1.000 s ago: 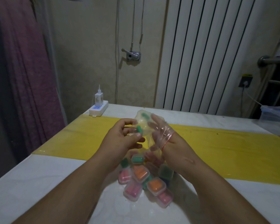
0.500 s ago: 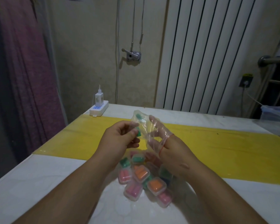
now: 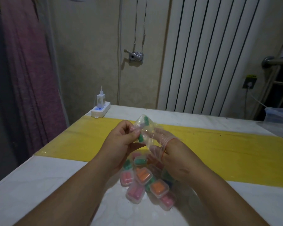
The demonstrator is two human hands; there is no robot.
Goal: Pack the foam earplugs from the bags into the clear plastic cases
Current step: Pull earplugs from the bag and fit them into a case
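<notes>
A small clear plastic bag (image 3: 147, 128) with green foam earplugs (image 3: 141, 138) inside is held up above the table between both hands. My left hand (image 3: 122, 141) pinches the bag's left side at a green earplug. My right hand (image 3: 167, 149) has its fingers pushed inside the bag, the film stretched over them. Below the hands lies a pile of clear plastic cases (image 3: 144, 176) filled with pink, orange and green earplugs.
The white table (image 3: 39, 185) carries a yellow strip (image 3: 219, 149) across its middle. A white power strip with a charger (image 3: 100, 108) sits at the far left corner. A clear plastic bag (image 3: 278, 118) lies at the far right edge. A radiator stands behind.
The bag has been pulled a little lower and my left hand's fingers have closed tighter on the green earplug through the film. My right fingers sit deeper inside the bag.
</notes>
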